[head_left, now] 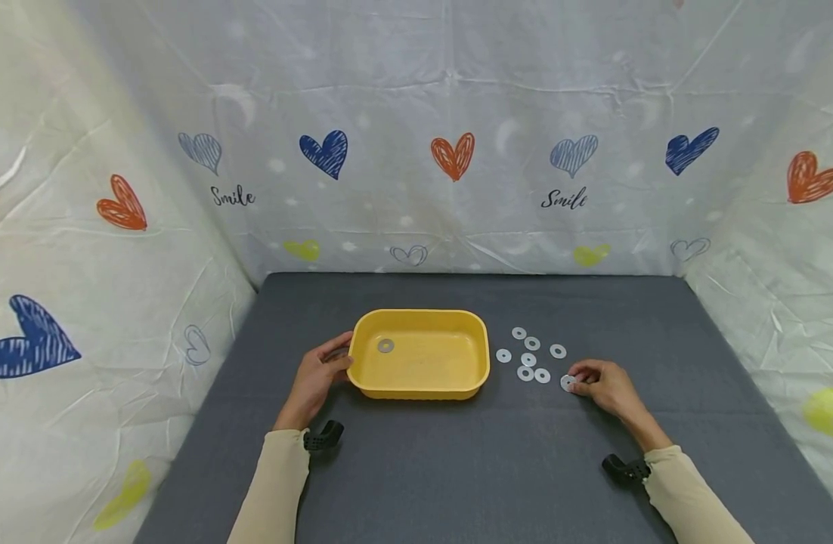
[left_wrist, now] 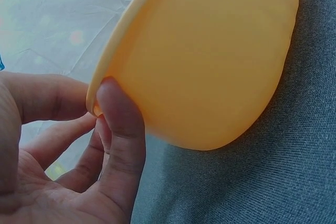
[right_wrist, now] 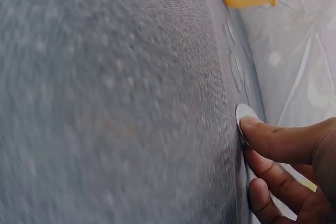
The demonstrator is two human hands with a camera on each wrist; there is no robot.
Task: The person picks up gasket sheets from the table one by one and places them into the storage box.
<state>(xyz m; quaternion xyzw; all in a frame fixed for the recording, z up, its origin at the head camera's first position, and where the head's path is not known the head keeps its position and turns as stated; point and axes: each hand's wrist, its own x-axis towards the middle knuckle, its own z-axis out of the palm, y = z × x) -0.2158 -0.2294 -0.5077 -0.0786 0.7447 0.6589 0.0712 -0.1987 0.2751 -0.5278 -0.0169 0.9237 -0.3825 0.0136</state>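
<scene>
A yellow plastic tub stands on the dark grey cloth, with one flat grey washer lying inside near its left end. My left hand pinches the tub's left rim between thumb and fingers; close up in the left wrist view, the thumb presses against the tub wall. To the right of the tub, my right hand holds a silvery washer by its edge, low at the cloth. The right wrist view has this washer under the thumb, its far side partly hidden.
Several more washers lie loosely grouped on the cloth between the tub and my right hand. The grey cloth covers the table. White curtains printed with hearts hang behind and at both sides.
</scene>
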